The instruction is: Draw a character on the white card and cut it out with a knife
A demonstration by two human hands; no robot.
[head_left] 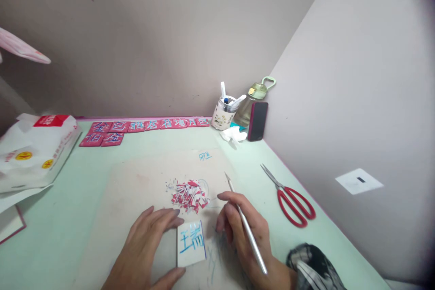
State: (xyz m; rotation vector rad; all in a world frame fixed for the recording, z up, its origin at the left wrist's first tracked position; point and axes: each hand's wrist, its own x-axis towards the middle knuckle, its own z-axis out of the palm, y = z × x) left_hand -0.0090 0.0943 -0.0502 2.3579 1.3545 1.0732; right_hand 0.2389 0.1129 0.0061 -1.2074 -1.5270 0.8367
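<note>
Hands at a paper card on the cutting board

Left hand (147, 244) lies flat, fingers open, steadying the white card (190, 243) with blue writing on the tabletop (68, 217). Right hand (244, 231) grips a craft knife (246, 226), just beside the card. Red scraps (189, 195) lie above; scissors (290, 201) right.

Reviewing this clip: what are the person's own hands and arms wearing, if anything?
Both hands are bare: no gloves, rings or watch show. The left hand and its forearm show no sleeve as far as the frame reaches. The right hand ends at a dark sleeve with light stripes or print at the wrist.
</note>
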